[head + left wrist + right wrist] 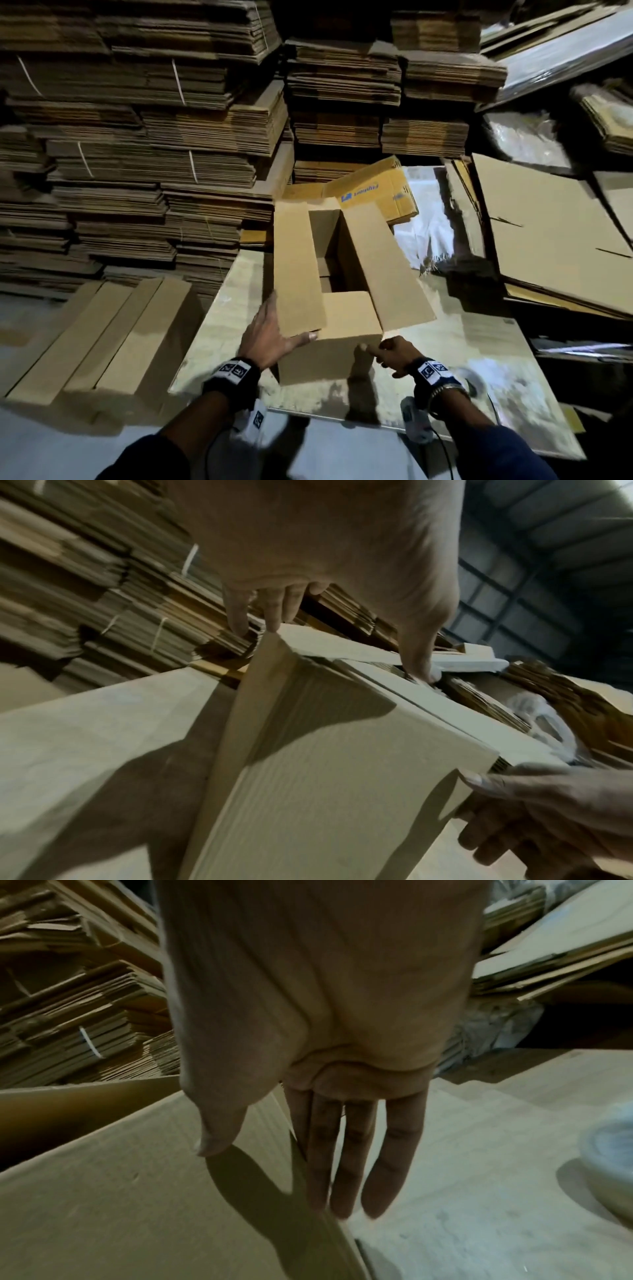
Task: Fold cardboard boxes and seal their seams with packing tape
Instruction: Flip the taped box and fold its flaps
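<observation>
Box [329,301] upright on board [462,346], centre; 2 long flaps part-closed, gap between. Left hand [270,332] flat against near-left corner, thumb over flap. Right hand [394,353] fingers straight at near-right corner. Risk: uneven push skews box, flaps spring up, seam gapes before tape.

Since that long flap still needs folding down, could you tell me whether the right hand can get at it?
Probably yes: the right hand is at the box's near corner, just below the right flap, with nothing between.
</observation>
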{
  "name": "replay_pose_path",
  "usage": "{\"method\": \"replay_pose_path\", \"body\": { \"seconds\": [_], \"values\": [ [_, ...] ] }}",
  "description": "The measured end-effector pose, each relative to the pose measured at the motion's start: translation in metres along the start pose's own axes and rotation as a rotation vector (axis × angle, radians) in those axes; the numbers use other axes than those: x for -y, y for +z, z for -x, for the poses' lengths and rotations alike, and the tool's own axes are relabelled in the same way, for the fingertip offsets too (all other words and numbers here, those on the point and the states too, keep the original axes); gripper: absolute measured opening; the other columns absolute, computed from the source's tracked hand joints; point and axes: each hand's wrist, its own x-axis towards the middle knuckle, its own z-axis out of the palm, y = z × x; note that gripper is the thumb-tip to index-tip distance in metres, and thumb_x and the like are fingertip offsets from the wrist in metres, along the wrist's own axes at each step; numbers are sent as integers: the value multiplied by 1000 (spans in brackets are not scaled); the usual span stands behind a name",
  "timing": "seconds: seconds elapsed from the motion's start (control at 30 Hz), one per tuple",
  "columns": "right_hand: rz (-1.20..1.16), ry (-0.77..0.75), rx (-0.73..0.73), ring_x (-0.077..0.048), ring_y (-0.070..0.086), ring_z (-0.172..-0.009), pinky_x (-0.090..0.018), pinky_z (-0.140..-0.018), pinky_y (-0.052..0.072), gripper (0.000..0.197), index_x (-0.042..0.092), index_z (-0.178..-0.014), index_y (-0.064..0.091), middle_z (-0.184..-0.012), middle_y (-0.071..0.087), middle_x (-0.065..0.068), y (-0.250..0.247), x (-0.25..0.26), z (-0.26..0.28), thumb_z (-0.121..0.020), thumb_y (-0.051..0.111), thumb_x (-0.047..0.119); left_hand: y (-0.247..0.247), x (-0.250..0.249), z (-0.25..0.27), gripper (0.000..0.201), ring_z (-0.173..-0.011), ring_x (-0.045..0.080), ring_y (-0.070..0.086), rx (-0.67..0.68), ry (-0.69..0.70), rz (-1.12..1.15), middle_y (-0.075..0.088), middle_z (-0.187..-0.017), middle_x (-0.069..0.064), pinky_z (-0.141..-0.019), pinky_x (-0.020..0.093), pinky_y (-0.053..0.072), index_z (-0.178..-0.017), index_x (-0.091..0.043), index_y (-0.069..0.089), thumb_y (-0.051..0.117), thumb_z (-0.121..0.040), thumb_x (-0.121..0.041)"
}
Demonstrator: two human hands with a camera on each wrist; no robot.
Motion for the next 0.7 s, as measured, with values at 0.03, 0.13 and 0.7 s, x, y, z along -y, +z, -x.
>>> {"method": "replay_pose_path", "body": {
  "seconds": [0.03,0.13,0.7],
  "values": [
    [23,14,43,-17,75,-80,-31,-64,63,66,7,-97,75,-89,79,-3,-5,4,3,-82,71,70,0,-9,-3,141,-151,28,35,9,41,-65,19,-172,3,-118,52,40,-165,-32,-4,78,-63,-84],
    [48,51,210,-22,79,-88,-30,-70,61,45,-2,-105,75,-91,80,-9,-24,23,11,-98,64,42,2,-23,-10,133,-156,28,25,6,179,-219,10,-174,5,-123,51,33,-165,-32,-11,75,-74,-76],
    [300,-351,-328,-33,60,-114,-44,-93,53,61,18,-126,65,-120,66,-11,-29,91,-57,-78,79,54,-97,33,-29,51,-125,22,57,-4,276,-713,63,-139,1,-113,42,36,-142,-24,57,56,-95,-43]
  ]
}}
